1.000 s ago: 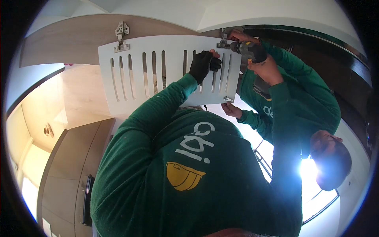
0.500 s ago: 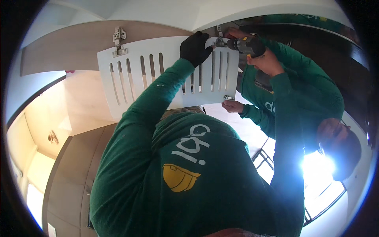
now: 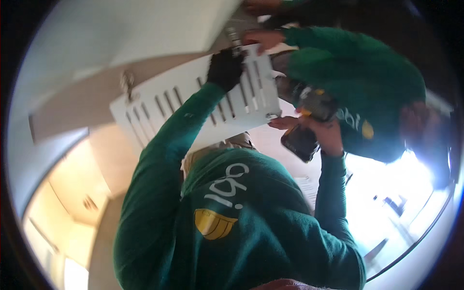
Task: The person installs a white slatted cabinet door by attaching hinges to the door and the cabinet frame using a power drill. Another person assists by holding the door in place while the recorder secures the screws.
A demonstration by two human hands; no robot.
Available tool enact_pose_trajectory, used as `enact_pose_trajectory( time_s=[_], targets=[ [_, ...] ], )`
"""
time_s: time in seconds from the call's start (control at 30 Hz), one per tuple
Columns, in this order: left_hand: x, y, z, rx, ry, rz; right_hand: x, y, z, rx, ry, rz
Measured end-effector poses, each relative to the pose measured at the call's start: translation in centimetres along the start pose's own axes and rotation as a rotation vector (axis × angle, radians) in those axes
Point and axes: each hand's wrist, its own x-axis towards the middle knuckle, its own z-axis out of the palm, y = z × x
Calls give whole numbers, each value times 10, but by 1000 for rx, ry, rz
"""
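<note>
A white slotted panel (image 3: 193, 72) hangs tilted before me, with a metal hinge (image 3: 128, 84) at its upper left and another hinge (image 3: 235, 38) at its upper right. My left hand (image 3: 225, 70), in a black glove, grips the panel's top edge beside the right hinge. In my bare right hand (image 3: 326, 135) is a dark cordless drill (image 3: 316, 104), held away from the panel's right side. A co-worker's hand (image 3: 266, 38) touches the panel's upper right corner. Close to a small metal fitting (image 3: 272, 116) at the lower right corner is another hand (image 3: 282, 123) of that co-worker.
The co-worker in a green shirt (image 3: 357, 72) leans in close on the right. A brownish board (image 3: 63, 111) runs behind the panel's top. At lower left stands a brown cabinet (image 3: 104, 237); bright light comes from the lower right.
My right hand has drawn the drill off the right hinge, down and slightly right. My left hand stays on the panel. The view has tilted and blurred.
</note>
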Motion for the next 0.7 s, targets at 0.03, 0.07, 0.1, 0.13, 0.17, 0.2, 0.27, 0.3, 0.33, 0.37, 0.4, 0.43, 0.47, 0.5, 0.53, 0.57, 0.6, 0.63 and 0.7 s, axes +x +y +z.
enact_pose_trajectory(
  time_s=[0.03,0.07,0.1,0.13,0.17,0.2,0.27,0.3,0.33,0.37,0.4,0.43,0.47,0.5,0.53,0.57,0.6,0.63,0.7],
  targets=[
    [0,-2,5,-70,-177,-50,-24,4,-3,21,12,-42],
    [4,-2,4,-169,-135,-5,-44,10,-11,-46,27,-103],
    [4,-1,0,62,-178,68,-61,13,-19,-118,35,-168],
    [7,-7,1,127,-190,116,-77,19,-34,-214,14,-172],
    [6,-11,0,160,-212,152,-94,29,-50,-304,0,-173],
    [10,-14,5,192,-239,188,-111,41,-62,-305,-45,-114],
    [12,-21,11,280,-279,240,-144,91,-85,-267,42,-219],
    [14,-1,-10,327,-306,267,-165,114,-98,-245,94,-207],
    [16,4,-11,447,-345,273,-186,135,-111,-227,129,-204],
    [16,5,-13,407,-346,286,-207,159,-121,-234,169,-148],
    [21,-20,-10,239,-359,398,-225,176,-135,-255,174,-104],
    [22,-15,-20,335,-380,457,-247,194,-145,-178,235,-149],
    [29,-8,-32,360,-402,414,-257,206,-147,-107,295,-191],
    [27,15,-31,294,-458,383,-281,229,-161,-50,333,-168],
    [19,19,-34,441,-376,368,-297,253,-172,-61,394,-168],
    [8,-21,-23,420,-199,401,-313,270,-187,-21,395,-152],
    [1,-31,-24,457,-303,340,-330,288,-207,7,392,-126],
    [-13,-9,-16,476,-412,302,-344,316,-216,14,454,-130],
    [-42,81,29,541,-743,221,-383,345,-238,47,540,-86]
  ],
)
